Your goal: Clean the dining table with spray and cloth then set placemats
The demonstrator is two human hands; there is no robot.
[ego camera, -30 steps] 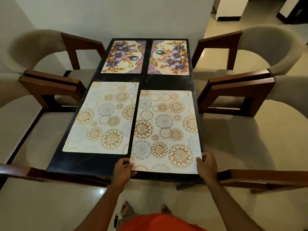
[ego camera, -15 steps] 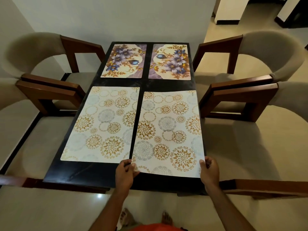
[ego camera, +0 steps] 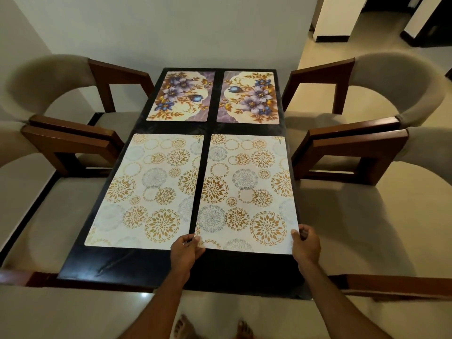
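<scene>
Both hands pinched the near-right placemat by its two near corners: left hand had thumb on top at the near-left corner w/ fingers curled under the edge, right hand gripped the near-right corner the same way, thumb on top. Mat lay flat on the dark dining table, gold & grey circle-flower print, its right edge about at the table's right edge. Just beside it, w/ a narrow dark gap between, sat a matching near-left placemat, also flat. Further back were two floral mats side by side: far-left placemat and far-right placemat, purple/blue blooms on cream, apart from the near pair by a strip of bare tabletop. Beige chairs w/ brown wood arms stood both sides, e.g. left chair and right chair, pushed close to the table. Bare feet showed on the tiled floor below the near edge
</scene>
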